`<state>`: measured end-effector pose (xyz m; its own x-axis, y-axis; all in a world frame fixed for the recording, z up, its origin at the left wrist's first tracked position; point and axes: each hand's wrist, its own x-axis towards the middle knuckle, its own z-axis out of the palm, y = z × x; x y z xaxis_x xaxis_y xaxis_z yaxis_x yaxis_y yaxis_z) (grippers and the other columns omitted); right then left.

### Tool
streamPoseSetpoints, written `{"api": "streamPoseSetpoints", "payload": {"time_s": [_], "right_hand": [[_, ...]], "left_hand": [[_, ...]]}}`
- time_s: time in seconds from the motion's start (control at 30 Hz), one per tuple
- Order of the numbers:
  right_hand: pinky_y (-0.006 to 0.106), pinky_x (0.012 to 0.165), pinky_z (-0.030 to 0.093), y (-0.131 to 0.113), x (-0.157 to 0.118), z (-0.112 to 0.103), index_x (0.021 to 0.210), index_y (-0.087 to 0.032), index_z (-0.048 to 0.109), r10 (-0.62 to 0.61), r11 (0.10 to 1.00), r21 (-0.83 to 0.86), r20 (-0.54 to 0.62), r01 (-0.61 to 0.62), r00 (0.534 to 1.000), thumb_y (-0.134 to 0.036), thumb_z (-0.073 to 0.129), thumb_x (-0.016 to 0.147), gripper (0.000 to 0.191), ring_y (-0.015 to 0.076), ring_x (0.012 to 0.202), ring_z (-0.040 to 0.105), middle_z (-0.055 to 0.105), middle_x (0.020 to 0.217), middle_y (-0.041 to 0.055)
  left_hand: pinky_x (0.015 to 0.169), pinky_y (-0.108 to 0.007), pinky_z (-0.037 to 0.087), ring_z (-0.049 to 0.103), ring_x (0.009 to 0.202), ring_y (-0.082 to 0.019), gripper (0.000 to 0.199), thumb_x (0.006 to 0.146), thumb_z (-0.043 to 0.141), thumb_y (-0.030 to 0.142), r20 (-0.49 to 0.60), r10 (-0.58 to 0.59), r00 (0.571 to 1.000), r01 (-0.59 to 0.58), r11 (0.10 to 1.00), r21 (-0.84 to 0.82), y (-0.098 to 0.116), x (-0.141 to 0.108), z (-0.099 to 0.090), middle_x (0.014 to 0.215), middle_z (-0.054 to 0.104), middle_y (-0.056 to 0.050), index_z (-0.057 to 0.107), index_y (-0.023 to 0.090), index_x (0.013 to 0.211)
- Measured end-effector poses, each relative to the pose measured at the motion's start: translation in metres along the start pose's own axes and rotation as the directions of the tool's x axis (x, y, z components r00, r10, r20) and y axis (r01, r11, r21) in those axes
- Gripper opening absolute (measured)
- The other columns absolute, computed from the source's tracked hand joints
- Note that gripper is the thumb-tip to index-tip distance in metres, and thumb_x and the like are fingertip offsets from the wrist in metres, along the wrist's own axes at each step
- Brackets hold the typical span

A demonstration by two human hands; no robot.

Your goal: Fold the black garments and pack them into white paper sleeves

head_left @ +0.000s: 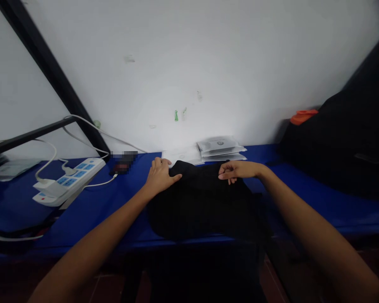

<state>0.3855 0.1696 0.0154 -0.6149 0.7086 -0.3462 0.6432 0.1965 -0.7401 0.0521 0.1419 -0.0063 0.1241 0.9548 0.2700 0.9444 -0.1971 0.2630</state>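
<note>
Centrally, a black cloth item [205, 206] lies spread on a blue-covered desk [104, 214], between 2 bare hands reaching in from the lower corners. Its near edge reaches the front of the desk; its folds are too dark to make out.

The left hand [159, 174] rests open, palm down, at the cloth's far left corner, its thumb stretched out onto the black fabric, away from the fingers. The right hand [230, 171] is at the far right part of the cloth, its fingers curled inward; whether they pinch any fabric, I cannot tell.

Just beyond the cloth, against a pale wall [240, 63] with small green marks, lie a flat white packet [181, 155] and, to its right, a stack of at least 2 white packets [221, 145].

On the left side of the desk sits a white power strip [78, 174] with blue socket faces, a white adapter [50, 189] and white cables. Between it and the left hand is a dark device [123, 163], partly pixelated, with a white cable at its near end. Dark bars [50, 71] slant across the far left.

At the right, a large black shape [341, 147] has an orange item [303, 117] against its upper left edge.
</note>
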Motion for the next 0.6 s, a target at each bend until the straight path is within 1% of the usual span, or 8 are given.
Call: {"api": "streamPoseSetpoints", "payload": {"time_s": [0.07,0.13,0.2,0.3,0.4,0.47,0.53,0.6], "right_hand": [[0.027,0.061,0.046,-0.001,-0.001,0.000,0.096,-0.017,0.062,0.004,1.000,-0.003,-0.004,-0.004,1.000,-0.062,0.067,0.080,0.049,0.0150,0.066,0.062,0.069,0.074,0.0046],[0.027,0.061,0.046,-0.001,-0.001,-0.001,0.096,-0.017,0.062,0.008,1.000,-0.006,-0.008,-0.008,1.000,-0.062,0.067,0.080,0.049,0.0150,0.067,0.062,0.069,0.075,0.0049],[0.027,0.061,0.046,0.000,0.000,-0.001,0.096,-0.017,0.063,0.008,1.000,-0.007,-0.012,-0.008,1.000,-0.062,0.067,0.080,0.048,0.0153,0.067,0.062,0.068,0.074,0.0047],[0.028,0.062,0.047,0.004,0.001,-0.002,0.096,-0.017,0.063,-0.007,1.000,0.001,-0.019,0.007,1.000,-0.062,0.068,0.079,0.048,0.0159,0.067,0.063,0.068,0.074,0.0044],[0.029,0.063,0.047,0.007,0.002,-0.003,0.096,-0.017,0.063,-0.042,0.999,0.015,-0.019,0.042,0.999,-0.061,0.067,0.080,0.047,0.0157,0.068,0.063,0.070,0.077,0.0055],[0.029,0.064,0.048,0.008,0.002,-0.004,0.097,-0.017,0.063,-0.064,0.998,0.012,-0.023,0.064,0.998,-0.061,0.066,0.081,0.047,0.0154,0.069,0.063,0.071,0.080,0.0062],[0.029,0.064,0.048,0.008,0.002,-0.005,0.096,-0.016,0.064,-0.071,0.997,0.001,-0.031,0.072,0.997,-0.060,0.066,0.082,0.046,0.0152,0.069,0.063,0.072,0.081,0.0065],[0.029,0.063,0.048,0.007,0.001,-0.004,0.097,-0.016,0.064,-0.073,0.997,-0.010,-0.036,0.073,0.997,-0.060,0.066,0.082,0.046,0.0153,0.069,0.064,0.072,0.081,0.0068]], "left_hand": [[0.097,-0.050,0.042,0.044,0.115,-0.039,0.065,0.078,0.055,0.074,0.107,-0.013,0.994,0.007,0.998,0.059,-0.002,0.001,-0.001,0.116,0.048,-0.017,0.063,0.013,0.101],[0.097,-0.051,0.041,0.044,0.113,-0.039,0.068,0.078,0.047,0.080,0.177,0.005,0.984,-0.019,0.997,0.076,-0.004,0.003,-0.001,0.113,0.052,-0.018,0.064,0.015,0.087],[0.097,-0.051,0.040,0.045,0.112,-0.038,0.068,0.079,0.045,0.081,0.197,0.039,0.980,-0.053,0.996,0.065,-0.005,0.005,0.001,0.110,0.054,-0.017,0.063,0.015,0.080],[0.096,-0.048,0.041,0.048,0.109,-0.035,0.058,0.078,0.053,0.075,0.163,0.056,0.985,-0.062,0.998,0.033,-0.006,0.009,0.001,0.107,0.057,-0.014,0.061,0.017,0.080],[0.086,-0.042,0.045,0.055,0.101,-0.031,0.044,0.079,0.063,0.060,0.077,-0.043,0.996,0.047,0.998,-0.044,-0.005,0.010,-0.005,0.105,0.058,-0.011,0.057,0.019,0.093],[0.081,-0.039,0.047,0.058,0.095,-0.027,0.036,0.080,0.067,0.047,-0.048,-0.105,0.993,0.100,0.990,-0.096,-0.006,0.011,-0.011,0.103,0.059,-0.008,0.054,0.021,0.101],[0.081,-0.037,0.047,0.058,0.096,-0.025,0.031,0.081,0.066,0.034,-0.221,-0.066,0.973,0.038,0.991,-0.127,-0.006,0.011,-0.017,0.103,0.059,-0.007,0.052,0.022,0.105],[0.086,-0.037,0.047,0.057,0.101,-0.024,0.029,0.081,0.063,0.024,-0.346,0.084,0.935,-0.139,0.981,-0.137,-0.004,0.010,-0.019,0.107,0.058,-0.007,0.053,0.021,0.108]]}}
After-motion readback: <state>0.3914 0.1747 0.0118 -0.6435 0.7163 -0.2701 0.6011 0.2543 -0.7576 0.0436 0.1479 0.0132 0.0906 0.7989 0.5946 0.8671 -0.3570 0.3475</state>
